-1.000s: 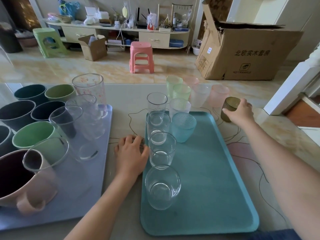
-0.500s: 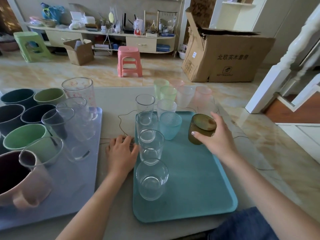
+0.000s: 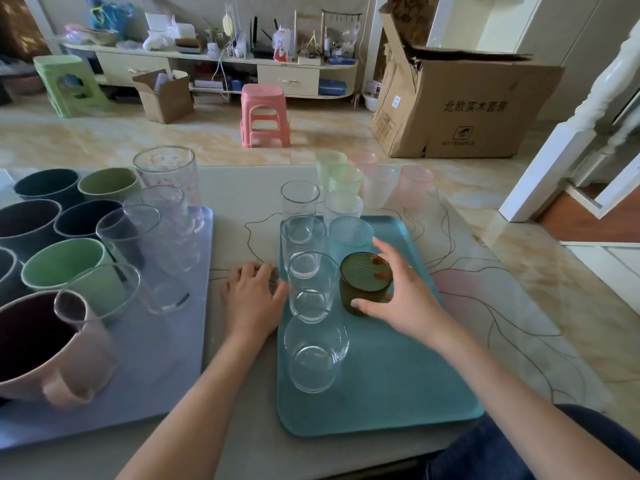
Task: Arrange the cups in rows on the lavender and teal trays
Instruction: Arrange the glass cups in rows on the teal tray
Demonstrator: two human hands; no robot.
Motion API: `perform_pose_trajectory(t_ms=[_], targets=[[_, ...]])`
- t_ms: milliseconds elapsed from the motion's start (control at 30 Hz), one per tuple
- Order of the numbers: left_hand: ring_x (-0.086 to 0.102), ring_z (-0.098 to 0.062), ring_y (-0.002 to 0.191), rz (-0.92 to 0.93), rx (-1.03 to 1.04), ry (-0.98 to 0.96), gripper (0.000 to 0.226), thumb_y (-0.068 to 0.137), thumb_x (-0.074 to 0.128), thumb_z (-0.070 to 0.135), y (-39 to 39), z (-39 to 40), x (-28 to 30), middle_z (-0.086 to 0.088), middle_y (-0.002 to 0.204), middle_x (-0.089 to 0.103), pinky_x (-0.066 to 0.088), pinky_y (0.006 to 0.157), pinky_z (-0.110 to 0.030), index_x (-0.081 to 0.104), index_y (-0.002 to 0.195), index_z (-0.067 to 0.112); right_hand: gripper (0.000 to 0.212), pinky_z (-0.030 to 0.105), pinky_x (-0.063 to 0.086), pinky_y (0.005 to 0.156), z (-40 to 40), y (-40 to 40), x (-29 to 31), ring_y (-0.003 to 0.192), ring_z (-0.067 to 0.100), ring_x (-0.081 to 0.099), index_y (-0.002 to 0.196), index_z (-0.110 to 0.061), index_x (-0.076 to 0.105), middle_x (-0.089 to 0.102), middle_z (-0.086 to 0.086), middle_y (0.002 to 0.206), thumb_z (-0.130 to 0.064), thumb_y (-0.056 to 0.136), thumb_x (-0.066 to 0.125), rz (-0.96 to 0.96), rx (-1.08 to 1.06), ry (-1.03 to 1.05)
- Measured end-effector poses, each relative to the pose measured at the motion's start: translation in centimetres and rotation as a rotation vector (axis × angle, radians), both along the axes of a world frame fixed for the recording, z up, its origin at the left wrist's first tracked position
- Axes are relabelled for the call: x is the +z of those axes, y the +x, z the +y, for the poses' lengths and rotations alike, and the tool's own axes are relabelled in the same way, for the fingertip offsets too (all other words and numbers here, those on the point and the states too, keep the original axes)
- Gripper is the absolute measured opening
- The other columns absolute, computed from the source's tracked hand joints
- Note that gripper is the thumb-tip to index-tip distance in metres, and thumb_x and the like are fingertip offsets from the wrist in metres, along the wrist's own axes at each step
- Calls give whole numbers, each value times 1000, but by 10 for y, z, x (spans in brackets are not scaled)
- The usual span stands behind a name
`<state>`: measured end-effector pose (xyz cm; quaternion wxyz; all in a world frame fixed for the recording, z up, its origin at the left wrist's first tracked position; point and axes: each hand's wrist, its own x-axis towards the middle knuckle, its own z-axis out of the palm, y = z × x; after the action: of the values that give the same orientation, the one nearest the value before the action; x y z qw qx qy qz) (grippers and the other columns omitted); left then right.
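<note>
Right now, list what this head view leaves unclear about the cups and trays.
- Lavender tray: left side cut off by the frame edge.
- Pink mug: partly cut off at left.
- Green cup: base contact with the teal tray hidden by the right hand.
- Pastel cups: overlapping, count unclear.

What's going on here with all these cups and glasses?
A person is sorting cups onto two trays. Their right hand grips a dark green glass on the teal tray, beside a column of clear glasses. The left hand rests on the table by the tray's edge. The lavender tray holds mugs and glasses.
</note>
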<state>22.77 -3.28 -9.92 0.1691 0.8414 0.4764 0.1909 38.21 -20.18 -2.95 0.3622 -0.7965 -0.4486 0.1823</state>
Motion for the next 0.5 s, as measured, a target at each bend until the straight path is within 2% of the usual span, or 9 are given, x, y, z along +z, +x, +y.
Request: perform_pose_trajectory(t_ms=[67, 133, 200, 267, 333, 367, 433, 500], targets=[[40, -28, 115, -7, 2, 2, 47, 83, 34, 47, 0, 0, -1, -5, 118, 55, 32, 98, -42, 60, 113, 22, 102, 19, 24, 106, 0, -1, -1, 135, 9, 32, 147, -35, 12, 33, 1, 148, -29, 71, 80, -36, 21, -24], [40, -27, 115, -7, -1, 1, 45, 84, 34, 45, 0, 0, -1, -4, 119, 54, 31, 98, -41, 60, 113, 23, 102, 18, 25, 103, 1, -2, 0, 135, 9, 31, 147, -37, 9, 32, 2, 149, -31, 73, 79, -63, 34, -35], [42, -26, 113, -82, 1, -36, 49, 81, 29, 44, 0, -1, 1, -4, 116, 55, 31, 97, -40, 62, 110, 22, 102, 20, 27, 106, 1, -1, 1, 136, 9, 30, 147, -37, 7, 31, 2, 149, -32, 73, 78, -67, 38, -43], [46, -23, 105, -343, 16, -119, 52, 77, 27, 48, -4, -2, 8, -2, 108, 55, 35, 93, -37, 61, 102, 19, 103, 23, 29, 109, 2, -1, 3, 136, 9, 30, 148, -37, 6, 29, 2, 150, -33, 74, 78, -69, 46, -51], [46, -18, 83, -585, 38, -146, 43, 75, 29, 53, -10, -6, 23, 2, 86, 48, 36, 76, -32, 51, 80, 16, 103, 20, 26, 106, 3, 0, 4, 136, 9, 30, 148, -38, 6, 29, 1, 150, -33, 74, 78, -79, 57, -58], [41, -17, 72, -610, 41, -149, 41, 76, 31, 55, -11, -9, 33, 4, 73, 43, 32, 66, -32, 43, 70, 16, 103, 18, 25, 105, 3, 0, 4, 136, 9, 30, 148, -37, 6, 29, 1, 150, -33, 74, 78, -83, 60, -59], [36, -17, 59, -501, -3, -179, 44, 78, 37, 58, -11, -11, 50, 4, 59, 39, 27, 55, -33, 35, 63, 16, 103, 20, 26, 107, 4, 1, 3, 135, 9, 31, 148, -36, 8, 30, 2, 150, -32, 73, 78, -79, 58, -57], [40, -17, 57, -322, -58, -197, 41, 74, 44, 57, -8, -12, 59, 4, 57, 45, 29, 53, -31, 38, 64, 17, 103, 27, 30, 111, 3, 1, 3, 135, 9, 32, 148, -36, 9, 31, 3, 149, -32, 73, 79, -67, 55, -51]])
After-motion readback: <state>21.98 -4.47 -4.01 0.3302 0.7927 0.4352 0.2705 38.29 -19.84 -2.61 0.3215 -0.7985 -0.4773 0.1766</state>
